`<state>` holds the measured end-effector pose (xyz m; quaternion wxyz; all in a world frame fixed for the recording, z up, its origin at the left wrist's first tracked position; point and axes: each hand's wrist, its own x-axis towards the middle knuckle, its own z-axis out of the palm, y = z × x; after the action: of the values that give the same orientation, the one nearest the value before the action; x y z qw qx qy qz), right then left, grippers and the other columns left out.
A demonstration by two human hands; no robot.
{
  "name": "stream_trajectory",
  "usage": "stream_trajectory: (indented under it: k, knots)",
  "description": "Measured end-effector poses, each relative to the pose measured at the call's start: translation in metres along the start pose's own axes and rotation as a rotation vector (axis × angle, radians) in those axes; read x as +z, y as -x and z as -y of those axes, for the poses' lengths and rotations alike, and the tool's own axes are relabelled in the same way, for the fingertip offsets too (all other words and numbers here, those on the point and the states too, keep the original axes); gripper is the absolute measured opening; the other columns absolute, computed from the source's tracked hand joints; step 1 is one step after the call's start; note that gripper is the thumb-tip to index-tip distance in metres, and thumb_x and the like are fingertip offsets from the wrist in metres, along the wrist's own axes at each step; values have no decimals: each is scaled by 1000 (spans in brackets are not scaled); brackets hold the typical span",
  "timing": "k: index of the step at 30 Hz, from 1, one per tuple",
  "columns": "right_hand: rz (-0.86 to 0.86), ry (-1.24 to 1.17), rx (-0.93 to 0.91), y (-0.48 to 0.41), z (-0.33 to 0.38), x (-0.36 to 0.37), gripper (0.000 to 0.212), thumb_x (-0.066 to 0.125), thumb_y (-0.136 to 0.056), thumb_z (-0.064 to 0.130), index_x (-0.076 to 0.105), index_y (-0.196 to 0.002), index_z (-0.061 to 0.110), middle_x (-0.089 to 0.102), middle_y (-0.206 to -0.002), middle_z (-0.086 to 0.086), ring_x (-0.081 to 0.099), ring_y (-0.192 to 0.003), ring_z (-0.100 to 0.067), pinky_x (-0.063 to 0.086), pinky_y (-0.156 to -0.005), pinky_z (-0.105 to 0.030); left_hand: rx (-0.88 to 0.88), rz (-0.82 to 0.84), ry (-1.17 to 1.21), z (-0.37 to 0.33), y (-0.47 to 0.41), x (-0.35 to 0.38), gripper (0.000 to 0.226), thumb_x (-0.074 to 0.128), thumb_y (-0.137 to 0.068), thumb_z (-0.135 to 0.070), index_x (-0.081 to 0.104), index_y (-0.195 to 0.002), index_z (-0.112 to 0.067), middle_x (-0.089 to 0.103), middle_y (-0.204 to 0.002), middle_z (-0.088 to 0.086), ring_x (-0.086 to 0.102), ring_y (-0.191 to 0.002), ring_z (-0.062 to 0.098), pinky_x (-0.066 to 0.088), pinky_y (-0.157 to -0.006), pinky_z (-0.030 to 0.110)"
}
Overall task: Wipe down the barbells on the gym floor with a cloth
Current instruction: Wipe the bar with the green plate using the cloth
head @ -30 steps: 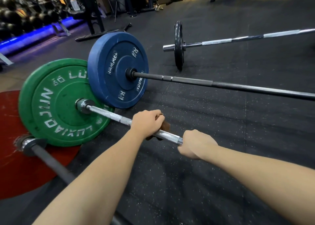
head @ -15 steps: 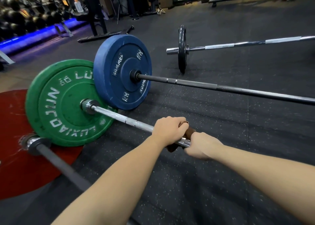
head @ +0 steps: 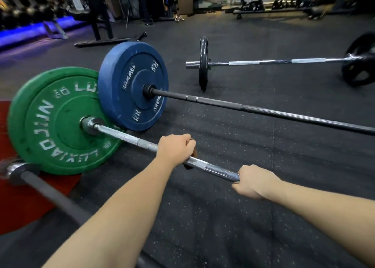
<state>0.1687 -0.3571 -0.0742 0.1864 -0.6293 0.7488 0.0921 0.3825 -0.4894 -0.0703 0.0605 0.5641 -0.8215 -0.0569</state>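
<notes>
The cloth (head: 188, 167), brown, is wrapped on the shaft of the silver barbell (head: 125, 136) and mostly hidden; only small parts show above and below the left hand (head: 175, 149). The left hand's fingers (head: 186, 144) are clamped around cloth and shaft together. To the right along the same shaft, well apart from the left hand, the right hand (head: 256, 181) grips the bare bar, fingers curled around it. The silver barbell lies on the black rubber floor (head: 243, 227), with a green plate (head: 50, 129) on its left end.

Beyond it, a black barbell (head: 263, 113) carries a blue plate (head: 129, 79) that overlaps the green plate's far right edge. Farther back lies a third barbell (head: 274, 61) with black plates (head: 203, 62). At near left, a grey barbell (head: 50, 194) carries a red plate (head: 12, 206).
</notes>
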Motion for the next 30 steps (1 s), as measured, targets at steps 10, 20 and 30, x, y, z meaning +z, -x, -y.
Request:
stream_trajectory:
  k: [10, 20, 30]
  knots:
    - [-55, 38, -25, 3, -1, 1, 31, 49, -90, 53, 57, -100, 25, 57, -91, 2, 62, -84, -27, 47, -71, -34, 124, 149, 132, -76, 13, 16, 32, 37, -96, -47, 61, -93, -27, 67, -89, -1, 55, -83, 29, 37, -72, 37]
    - [80, 125, 2, 55, -78, 4, 45, 56, -93, 64, 41, -106, 23, 61, -120, -3, 61, -110, -27, 49, -85, -37, -58, 247, 25, -30, 24, -24, 34, 28, -103, -51, 46, -113, -24, 62, -121, 12, 54, -113, 35, 45, -97, 47]
    - [-132, 136, -20, 118, -116, 28, 53, 53, -98, 47, 35, -139, 19, 52, -135, -6, 53, -125, -30, 44, -98, -43, -98, 248, -49, -82, 58, -26, 32, 26, -103, -52, 44, -110, -26, 50, -134, 10, 45, -128, 38, 36, -107, 58]
